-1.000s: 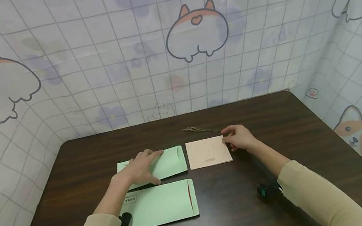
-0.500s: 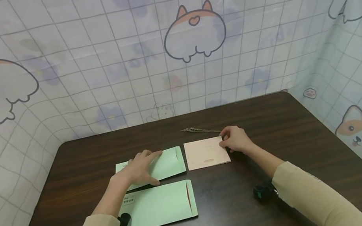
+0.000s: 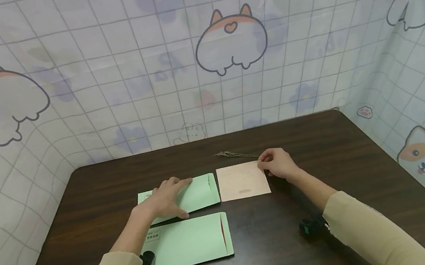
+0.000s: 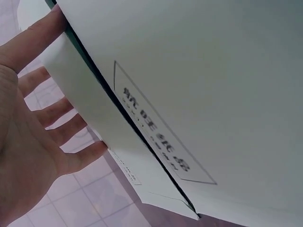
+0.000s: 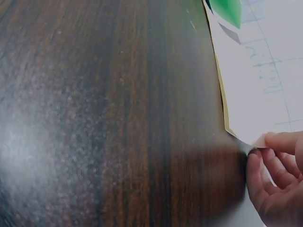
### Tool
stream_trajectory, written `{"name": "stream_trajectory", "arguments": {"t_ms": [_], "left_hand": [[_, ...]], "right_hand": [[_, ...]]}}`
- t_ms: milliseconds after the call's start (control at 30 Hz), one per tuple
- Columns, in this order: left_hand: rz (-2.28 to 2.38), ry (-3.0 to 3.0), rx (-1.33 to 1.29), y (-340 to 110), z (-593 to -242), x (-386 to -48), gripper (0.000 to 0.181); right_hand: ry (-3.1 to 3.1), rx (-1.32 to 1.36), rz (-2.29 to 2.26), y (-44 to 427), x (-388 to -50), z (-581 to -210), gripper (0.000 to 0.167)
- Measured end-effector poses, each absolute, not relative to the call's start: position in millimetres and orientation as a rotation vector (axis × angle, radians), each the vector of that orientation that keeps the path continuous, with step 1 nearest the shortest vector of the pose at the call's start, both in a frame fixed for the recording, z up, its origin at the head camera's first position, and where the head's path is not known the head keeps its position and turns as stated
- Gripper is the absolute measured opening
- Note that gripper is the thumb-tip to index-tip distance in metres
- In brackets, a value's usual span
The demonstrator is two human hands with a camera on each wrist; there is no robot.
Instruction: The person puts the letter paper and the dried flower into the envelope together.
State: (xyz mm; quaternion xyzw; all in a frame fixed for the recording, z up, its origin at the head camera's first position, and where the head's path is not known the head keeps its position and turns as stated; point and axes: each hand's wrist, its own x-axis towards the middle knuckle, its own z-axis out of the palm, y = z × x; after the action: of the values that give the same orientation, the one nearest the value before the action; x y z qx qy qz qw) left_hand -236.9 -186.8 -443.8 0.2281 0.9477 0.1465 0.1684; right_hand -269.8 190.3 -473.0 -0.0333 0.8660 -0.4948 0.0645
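Nearest, on the dark table (image 3: 267, 259), the front green envelope (image 3: 189, 244) is being laid out lengthwise left to right, a red strip being exposed near its right end. Just beyond, the back green envelope (image 3: 201, 193) is being covered in part by the left hand (image 3: 164, 199), fingers spread, nothing being gripped; whether the front envelope is being touched by that thumb cannot be told.

Right of the back envelope and just beside it, the beige sheet (image 3: 242, 181) is being pinched near its far right corner between thumb and fingers of the right hand (image 3: 280, 164). The key relation: the sheet's body is lying to the left of that hand, nearly square, no clear long axis being offered. The right hand is being placed nearer; the left is being separated from the sheet by the back envelope's end.

Farther out, a dried sprig (image 3: 235, 154) is being pointed stem-first toward the right fingertips, contact unclear. Farthest, a printed wall cloth (image 3: 138, 93) is being seen.
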Motion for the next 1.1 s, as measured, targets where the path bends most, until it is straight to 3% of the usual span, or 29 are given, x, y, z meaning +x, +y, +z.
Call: {"name": "stream_trajectory", "arguments": {"t_ms": [1100], "left_hand": [[0.425, 2.704, 0.649, -187.4, -443.3, -237.1, 0.102]], "right_hand": [[2.373, 0.076, -1.887, 204.1, -274.7, -469.4, 0.027]]}}
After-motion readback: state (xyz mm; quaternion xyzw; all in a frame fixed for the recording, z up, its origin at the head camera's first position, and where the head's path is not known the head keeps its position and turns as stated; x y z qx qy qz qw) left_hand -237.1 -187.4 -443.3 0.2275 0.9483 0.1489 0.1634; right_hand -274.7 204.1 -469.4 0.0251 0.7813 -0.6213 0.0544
